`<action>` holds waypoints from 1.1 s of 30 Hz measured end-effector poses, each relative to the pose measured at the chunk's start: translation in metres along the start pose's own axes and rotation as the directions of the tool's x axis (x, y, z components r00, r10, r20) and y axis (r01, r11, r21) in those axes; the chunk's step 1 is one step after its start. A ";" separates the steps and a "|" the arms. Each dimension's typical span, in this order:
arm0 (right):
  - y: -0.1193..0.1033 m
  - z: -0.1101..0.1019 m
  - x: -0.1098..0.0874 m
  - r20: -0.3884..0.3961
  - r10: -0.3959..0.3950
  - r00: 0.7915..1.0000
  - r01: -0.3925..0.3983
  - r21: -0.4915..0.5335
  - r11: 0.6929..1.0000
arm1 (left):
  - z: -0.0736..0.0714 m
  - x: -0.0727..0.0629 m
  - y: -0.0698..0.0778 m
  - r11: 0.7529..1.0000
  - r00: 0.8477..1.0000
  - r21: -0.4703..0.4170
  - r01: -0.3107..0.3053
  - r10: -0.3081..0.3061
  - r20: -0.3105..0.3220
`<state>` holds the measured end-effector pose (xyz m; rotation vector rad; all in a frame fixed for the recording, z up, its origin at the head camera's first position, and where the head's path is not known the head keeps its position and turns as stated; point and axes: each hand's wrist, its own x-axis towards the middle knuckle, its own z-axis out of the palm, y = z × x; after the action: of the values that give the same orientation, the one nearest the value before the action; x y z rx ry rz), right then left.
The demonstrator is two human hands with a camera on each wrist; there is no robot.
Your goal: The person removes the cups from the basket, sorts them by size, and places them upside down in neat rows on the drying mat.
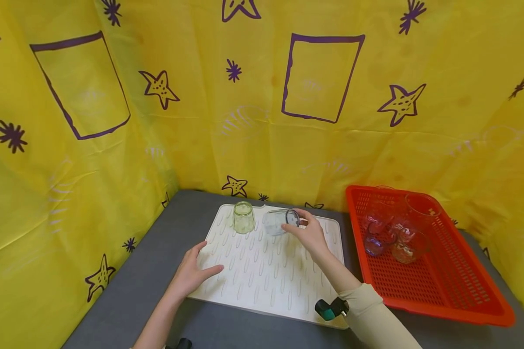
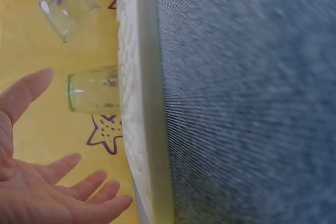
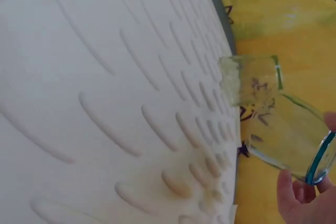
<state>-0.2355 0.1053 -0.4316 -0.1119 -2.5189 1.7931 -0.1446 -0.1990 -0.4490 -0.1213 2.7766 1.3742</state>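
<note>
My right hand (image 1: pixel 309 233) pinches a clear drinking glass (image 1: pixel 276 223) by its blue-tinted end, between thumb and fingers. The glass is tilted nearly on its side over the back of a white ridged drying mat (image 1: pixel 262 271); in the left wrist view it shows apart from the mat. To its left a pale green glass (image 1: pixel 243 218) stands on the mat, its narrower end up. My left hand (image 1: pixel 193 272) is at the mat's left edge, thumb and fingers spread, holding nothing. In the left wrist view, the left palm (image 2: pixel 37 192) is turned toward the green glass.
At the right stands a red perforated plastic basket (image 1: pixel 436 300) with several clear glasses inside, some tinted purple or brown. Yellow patterned cloth (image 1: pixel 262 145) hangs behind and beside the grey table surface (image 1: pixel 157 232).
</note>
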 end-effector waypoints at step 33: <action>-0.013 0.043 0.041 0.153 -0.220 0.964 0.264 -0.402 0.877 | 0.005 0.000 -0.018 0.998 0.999 0.038 0.043 -0.044 0.012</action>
<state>-0.2806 0.0643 -0.4335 0.2785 -2.8005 1.1746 -0.1433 -0.2061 -0.4658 -0.1698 2.7703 1.3076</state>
